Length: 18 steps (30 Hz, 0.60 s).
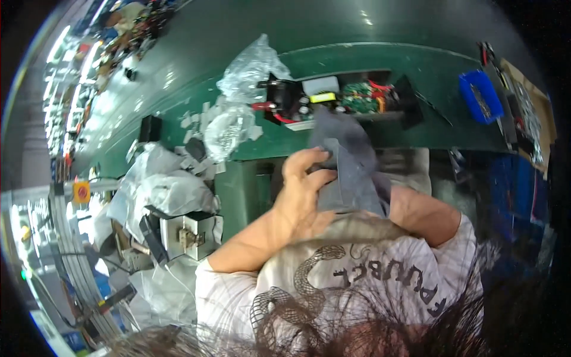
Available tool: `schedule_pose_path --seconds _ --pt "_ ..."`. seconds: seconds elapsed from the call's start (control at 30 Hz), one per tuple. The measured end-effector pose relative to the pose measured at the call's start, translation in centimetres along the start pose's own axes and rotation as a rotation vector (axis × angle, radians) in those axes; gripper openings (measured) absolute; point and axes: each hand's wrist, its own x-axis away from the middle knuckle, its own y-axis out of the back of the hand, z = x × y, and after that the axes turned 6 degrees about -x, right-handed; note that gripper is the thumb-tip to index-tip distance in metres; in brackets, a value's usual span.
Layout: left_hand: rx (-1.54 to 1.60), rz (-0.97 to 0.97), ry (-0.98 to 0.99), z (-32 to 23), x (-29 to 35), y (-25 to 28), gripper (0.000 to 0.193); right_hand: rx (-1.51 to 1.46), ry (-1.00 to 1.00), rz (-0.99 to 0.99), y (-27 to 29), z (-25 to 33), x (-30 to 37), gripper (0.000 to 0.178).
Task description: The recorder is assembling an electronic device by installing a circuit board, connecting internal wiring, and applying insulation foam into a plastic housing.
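Note:
Close to my body, my left hand (305, 181) has its fingers bent round the left edge of a grey, sheet-like piece (348, 172), which looks limp and folded. I cannot make out whether it is cloth or soft plastic. It stretches up to the front edge of the green bench. My right forearm comes in from the right, and my right hand is hidden behind this piece. Just beyond it on the bench lies an opened electronic unit (363, 98), with a green circuit board, black parts, red wires and a yellow-labelled block in a dark housing.
Crumpled clear plastic bags (253, 68) and white scraps lie left of the unit. A blue bin (480, 96) of small parts stands at the far right. Bagged items and a white metal box (187, 238) sit at lower left. A thin dark tool (434, 108) lies right of the unit.

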Motion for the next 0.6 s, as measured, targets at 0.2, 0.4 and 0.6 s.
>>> schedule_pose_path --seconds 0.2,0.4,0.6 --pt "0.028 0.207 0.187 -1.3 0.9 -0.2 0.084 0.97 0.436 0.231 -3.9 8.8 2.9 0.032" --pt "-0.03 0.278 0.138 -1.4 0.8 1.1 0.059 1.318 0.235 0.172 -3.3 9.1 5.1 0.032" --pt "-0.314 0.424 0.238 0.4 0.2 6.6 0.034 0.89 -0.322 0.139 -2.6 10.6 5.7 0.052"
